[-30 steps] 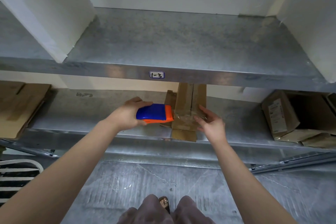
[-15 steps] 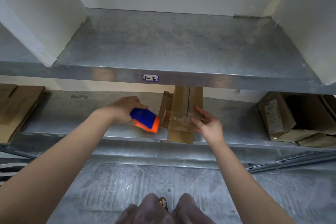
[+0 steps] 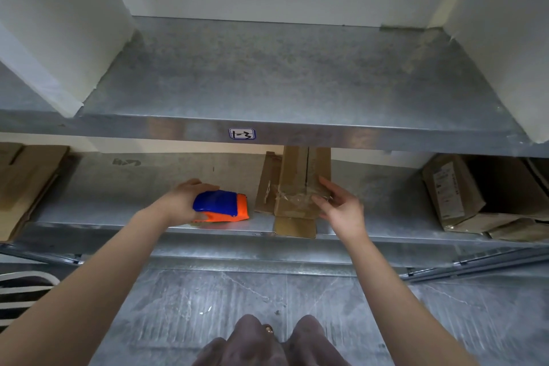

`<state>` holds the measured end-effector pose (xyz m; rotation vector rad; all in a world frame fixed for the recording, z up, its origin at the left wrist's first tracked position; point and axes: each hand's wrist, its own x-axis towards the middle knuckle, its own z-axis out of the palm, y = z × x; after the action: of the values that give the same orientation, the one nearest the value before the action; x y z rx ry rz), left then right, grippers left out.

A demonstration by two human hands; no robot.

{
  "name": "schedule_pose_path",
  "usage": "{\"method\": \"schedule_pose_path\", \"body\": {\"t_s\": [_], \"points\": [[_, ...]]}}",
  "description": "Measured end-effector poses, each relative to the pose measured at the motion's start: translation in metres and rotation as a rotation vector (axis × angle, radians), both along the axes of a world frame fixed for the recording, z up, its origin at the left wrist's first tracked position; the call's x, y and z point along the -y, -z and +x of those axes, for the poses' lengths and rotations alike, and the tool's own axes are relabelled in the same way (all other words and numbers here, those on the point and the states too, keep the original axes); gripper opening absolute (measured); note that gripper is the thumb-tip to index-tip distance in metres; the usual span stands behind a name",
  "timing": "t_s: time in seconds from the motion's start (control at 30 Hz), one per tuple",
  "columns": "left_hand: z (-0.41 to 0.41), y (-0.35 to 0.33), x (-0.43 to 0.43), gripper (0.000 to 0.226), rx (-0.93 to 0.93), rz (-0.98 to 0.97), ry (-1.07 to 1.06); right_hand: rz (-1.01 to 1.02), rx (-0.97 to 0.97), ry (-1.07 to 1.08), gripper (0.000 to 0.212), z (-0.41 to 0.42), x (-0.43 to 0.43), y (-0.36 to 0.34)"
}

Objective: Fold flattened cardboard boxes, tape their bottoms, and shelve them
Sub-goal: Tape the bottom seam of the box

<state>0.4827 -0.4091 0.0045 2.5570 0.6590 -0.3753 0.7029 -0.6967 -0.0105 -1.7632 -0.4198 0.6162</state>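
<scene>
The left hand, fingers curled, grips a blue-and-orange tape dispenser on the lower shelf; the right hand touches the taped cardboard box with spread fingers.

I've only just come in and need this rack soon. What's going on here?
A person stands at a metal rack, working on its lower shelf. Their left hand grips a blue and orange tape dispenser near the shelf's front edge, beside a small cardboard box. The right hand, fingers fairly straight, touches the box's end, which is covered in clear tape. A flap of the box juts past the shelf's front edge.
</scene>
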Motion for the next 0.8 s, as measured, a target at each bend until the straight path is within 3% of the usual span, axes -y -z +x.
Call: {"method": "schedule_pose_path", "body": {"t_s": [0.27,0.43,0.5,0.63,0.8], "points": [[-0.008,0.003,0.003,0.069,-0.028,0.014,-0.058,-0.060,0.105,-0.010,0.041,0.000,0.002,-0.002],[-0.009,0.002,0.017,0.091,-0.097,0.250,0.031,-0.162,0.208,-0.074,0.043,-0.005,0.007,-0.014],[0.003,-0.004,0.032,0.094,-0.010,0.291,0.087,-0.202,0.233,-0.127,0.046,-0.004,0.011,-0.017],[0.043,-0.018,0.083,0.062,0.306,0.243,0.196,-0.203,0.244,-0.225,0.053,-0.007,0.023,-0.020],[0.079,-0.019,0.141,0.044,0.524,0.193,0.188,-0.295,0.601,-0.124,0.040,-0.013,0.036,-0.014]]}}
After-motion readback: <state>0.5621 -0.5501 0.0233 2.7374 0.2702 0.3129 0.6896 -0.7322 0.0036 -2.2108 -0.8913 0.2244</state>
